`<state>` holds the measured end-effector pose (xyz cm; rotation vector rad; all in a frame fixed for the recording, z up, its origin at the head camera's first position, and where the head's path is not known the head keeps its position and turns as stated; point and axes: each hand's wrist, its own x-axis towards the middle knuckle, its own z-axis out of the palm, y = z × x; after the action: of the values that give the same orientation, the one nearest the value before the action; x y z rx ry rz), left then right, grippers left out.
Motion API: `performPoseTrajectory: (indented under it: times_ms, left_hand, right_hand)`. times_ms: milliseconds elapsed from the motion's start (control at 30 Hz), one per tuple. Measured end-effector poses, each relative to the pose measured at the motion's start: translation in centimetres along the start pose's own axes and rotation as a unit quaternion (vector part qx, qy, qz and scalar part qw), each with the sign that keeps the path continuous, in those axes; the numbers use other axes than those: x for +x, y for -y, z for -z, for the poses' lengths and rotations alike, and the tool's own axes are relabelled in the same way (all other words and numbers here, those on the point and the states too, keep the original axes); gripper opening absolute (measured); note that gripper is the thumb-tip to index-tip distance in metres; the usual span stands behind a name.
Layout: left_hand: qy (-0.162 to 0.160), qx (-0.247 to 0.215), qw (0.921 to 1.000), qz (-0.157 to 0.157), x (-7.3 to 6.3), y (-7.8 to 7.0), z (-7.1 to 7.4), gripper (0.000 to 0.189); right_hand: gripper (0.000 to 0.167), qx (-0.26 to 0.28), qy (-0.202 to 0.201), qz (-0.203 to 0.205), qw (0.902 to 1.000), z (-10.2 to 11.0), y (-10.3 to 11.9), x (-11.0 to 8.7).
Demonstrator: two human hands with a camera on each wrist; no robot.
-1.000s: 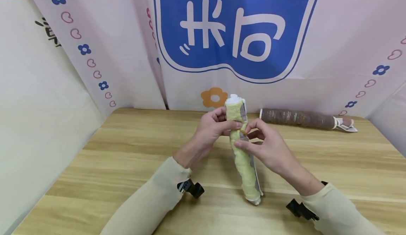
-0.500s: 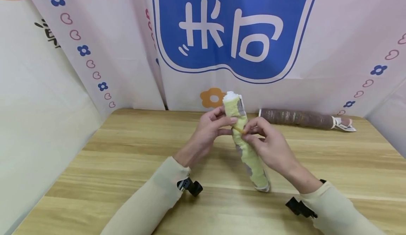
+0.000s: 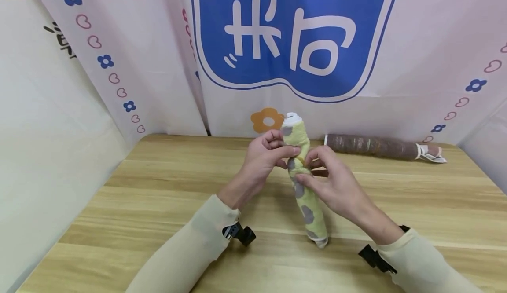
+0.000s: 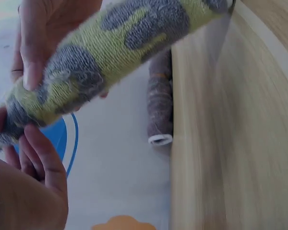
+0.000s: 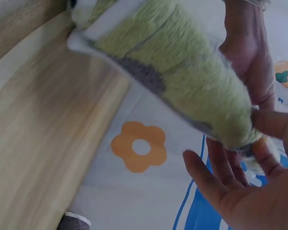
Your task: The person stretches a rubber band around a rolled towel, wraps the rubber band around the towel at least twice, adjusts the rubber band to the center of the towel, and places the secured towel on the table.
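A rolled-up towel (image 3: 313,216), yellow with grey patches and a white top end, stands tilted over the table between both hands. Around its upper half runs a thin yellow-orange band (image 3: 300,160), which squeezes the roll in. My left hand (image 3: 262,161) grips the roll from the left, thumb across its front just above the band. On the right side, my right hand (image 3: 336,183) pinches the roll at the band, its thumb pressed on the cloth just below. In the left wrist view the towel's patched side (image 4: 115,48) shows; the right wrist view shows its mostly yellow side (image 5: 182,72).
A second rolled towel (image 3: 368,147), brown with a white edge, lies along the back right of the wooden table (image 3: 158,205). Behind the table hangs a printed cloth (image 3: 233,108) with a blue sign and flowers.
The towel has turned about its length, bringing more grey patches to the front. Its lower end swung right, then partly back. The right thumb went up to the band and down again.
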<state>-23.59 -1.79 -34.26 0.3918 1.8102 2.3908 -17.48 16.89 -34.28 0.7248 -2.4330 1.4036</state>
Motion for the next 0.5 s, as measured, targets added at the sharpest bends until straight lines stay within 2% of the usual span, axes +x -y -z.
performPoseTrajectory:
  times_ms: [100, 167, 200, 267, 333, 400, 500]
  left_hand:
    - [-0.026, 0.011, 0.9995, 0.014, -0.2, -0.1, -0.3, 0.026]
    - [-0.037, 0.019, 0.9989, 0.023, -0.3, -0.2, -0.4, 0.026]
    - [-0.041, 0.022, 0.9986, 0.025, -0.3, -0.2, -0.5, 0.027]
    - [-0.04, 0.025, 0.9986, 0.025, -0.3, -0.2, -0.5, 0.028]
    - [-0.024, 0.028, 0.9992, 0.017, -0.2, -0.3, -0.4, 0.031]
    - [0.009, 0.034, 0.9993, 0.008, 0.0, -0.3, -0.1, 0.036]
    - [0.066, 0.047, 0.9966, 0.014, 0.2, -0.1, 0.5, 0.043]
  right_hand:
    - [0.03, -0.08, -0.035, 0.096, 0.9915, -0.4, -0.1, -0.1]
    - [0.034, -0.111, -0.05, 0.134, 0.9835, -0.6, -0.1, -0.1]
    - [0.035, -0.112, -0.052, 0.139, 0.9826, -0.6, -0.2, -0.1]
    - [0.034, -0.101, -0.052, 0.124, 0.9859, -0.6, -0.2, -0.2]
    - [0.029, -0.057, -0.044, 0.081, 0.9942, -0.4, -0.1, -0.1]
    - [0.023, -0.009, -0.036, 0.028, 0.9989, 0.0, 0.1, -0.1]
    - [0.016, 0.041, -0.03, -0.039, 0.9979, 0.7, 0.2, 0.0]
